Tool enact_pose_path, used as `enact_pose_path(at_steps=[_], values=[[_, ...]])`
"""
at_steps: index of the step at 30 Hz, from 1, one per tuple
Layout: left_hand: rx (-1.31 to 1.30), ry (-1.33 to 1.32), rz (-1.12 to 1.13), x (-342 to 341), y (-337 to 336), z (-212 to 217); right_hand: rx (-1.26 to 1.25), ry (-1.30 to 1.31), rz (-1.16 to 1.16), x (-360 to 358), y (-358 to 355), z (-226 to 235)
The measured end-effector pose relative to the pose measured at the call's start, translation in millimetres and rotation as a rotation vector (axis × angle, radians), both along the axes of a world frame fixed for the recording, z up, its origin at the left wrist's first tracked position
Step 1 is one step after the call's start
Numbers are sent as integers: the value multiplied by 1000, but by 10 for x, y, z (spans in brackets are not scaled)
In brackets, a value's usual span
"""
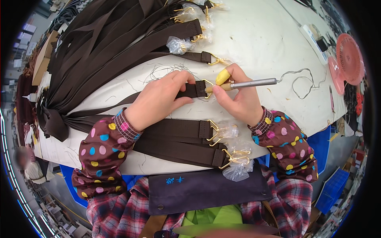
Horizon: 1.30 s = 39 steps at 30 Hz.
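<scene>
On the white tabletop, my left hand (166,93) presses a dark brown strap (191,90), its fingers curled over the far edge and its thumb along the near one. This strap ends in a stitched tab with a gold metal ring (208,89). My right hand (240,97) is closed on a slim corded pen-shaped tool (254,83) with a silver barrel and a tan front part. The tool's front end is at the tab, beside the ring; whether it touches is hard to tell. A yellow cover (223,77) wraps one right fingertip.
Bundled brown straps (91,55) fill the far left. More straps (178,129) lie nearer me, their gold clasps in clear plastic (238,168). Loose threads (164,71) lie beyond my left hand. The tool's cord (303,85) loops right, near a pink fan (349,59) and a white power strip (313,41).
</scene>
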<state>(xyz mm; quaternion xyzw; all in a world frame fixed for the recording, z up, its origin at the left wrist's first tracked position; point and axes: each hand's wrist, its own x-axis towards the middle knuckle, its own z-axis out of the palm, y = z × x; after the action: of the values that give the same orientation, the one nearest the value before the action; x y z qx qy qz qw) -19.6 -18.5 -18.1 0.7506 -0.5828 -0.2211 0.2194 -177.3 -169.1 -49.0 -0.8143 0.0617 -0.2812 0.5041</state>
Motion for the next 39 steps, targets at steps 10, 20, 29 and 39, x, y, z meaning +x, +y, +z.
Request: enact_pose_path(at_steps=[10, 20, 29, 39], values=[[-34, 279, -55, 121, -22, -83, 187, 68, 44, 53, 44, -52], [78, 446, 59, 116, -15, -28, 88, 90, 38, 76, 43, -72], [80, 437, 60, 124, -7, -13, 41, 105, 20, 101, 58, -50], [-68, -132, 83, 239, 55, -25, 135, 62, 9, 12, 21, -14]])
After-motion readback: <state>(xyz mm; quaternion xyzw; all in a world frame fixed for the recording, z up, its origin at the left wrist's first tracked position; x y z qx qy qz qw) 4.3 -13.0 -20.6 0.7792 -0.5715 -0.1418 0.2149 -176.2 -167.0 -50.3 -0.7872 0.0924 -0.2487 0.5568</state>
